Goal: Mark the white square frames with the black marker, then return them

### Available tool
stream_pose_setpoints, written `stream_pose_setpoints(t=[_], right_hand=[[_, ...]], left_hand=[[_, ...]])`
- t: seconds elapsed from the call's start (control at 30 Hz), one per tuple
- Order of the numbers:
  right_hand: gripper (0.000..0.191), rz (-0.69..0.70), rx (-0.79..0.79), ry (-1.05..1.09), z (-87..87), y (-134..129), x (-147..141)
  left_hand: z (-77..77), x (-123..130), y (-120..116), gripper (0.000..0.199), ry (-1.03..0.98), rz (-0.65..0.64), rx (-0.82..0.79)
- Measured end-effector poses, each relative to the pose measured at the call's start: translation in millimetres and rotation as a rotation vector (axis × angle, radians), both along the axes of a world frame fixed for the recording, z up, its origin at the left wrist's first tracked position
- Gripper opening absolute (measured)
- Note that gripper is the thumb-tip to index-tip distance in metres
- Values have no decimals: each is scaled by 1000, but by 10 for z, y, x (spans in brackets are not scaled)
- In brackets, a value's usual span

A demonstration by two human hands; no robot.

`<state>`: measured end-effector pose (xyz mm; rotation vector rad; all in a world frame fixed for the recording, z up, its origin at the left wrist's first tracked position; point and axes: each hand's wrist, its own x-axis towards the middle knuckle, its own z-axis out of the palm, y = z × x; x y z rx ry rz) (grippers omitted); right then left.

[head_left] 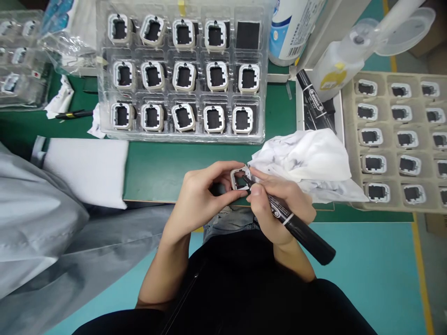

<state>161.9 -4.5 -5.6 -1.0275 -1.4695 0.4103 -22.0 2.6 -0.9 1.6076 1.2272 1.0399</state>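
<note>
My left hand (206, 195) pinches a small white watch-case-like frame (235, 179) between thumb and fingers, just over the table's front edge. A black marker pen (296, 228) is gripped in my right hand (279, 200), its tip pointing into the frame's opening. Whether the tip touches the frame is too small to tell. My right fingertips are close against the frame's right side. A crumpled white cloth (303, 158) lies just beyond my right hand. Behind my hands, a clear plastic tray (181, 137) holds several similar frames, with one pocket at its back right holding none.
On the right stands a beige tray (384, 135) of similar frames. A squeeze bottle (335, 70), another marker (310, 93) and a large white-blue bottle (293, 32) are at the back. A folded white cloth (87, 163) and a person's grey sleeve (35, 204) are at left.
</note>
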Motion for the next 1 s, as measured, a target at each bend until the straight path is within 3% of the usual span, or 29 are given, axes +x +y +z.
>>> stream_pose_setpoints(t=[0.1, 0.23, 0.47, 0.73, 1.0], right_hand=[[12, 50, -15, 117, 12, -21, 35], [16, 160, -106, 77, 61, -38, 124], [19, 288, 152, 37, 39, 58, 122], [17, 249, 201, 29, 6, 54, 71], [21, 277, 142, -10, 57, 66, 85]], left_hand=[[12, -44, 32, 46, -141, -27, -75], [-8, -100, 60, 53, -269, -55, -128], [-31, -120, 98, 39, -324, -91, -44], [-30, -106, 99, 31, -313, -89, 22], [-20, -87, 53, 47, -245, -11, -84]])
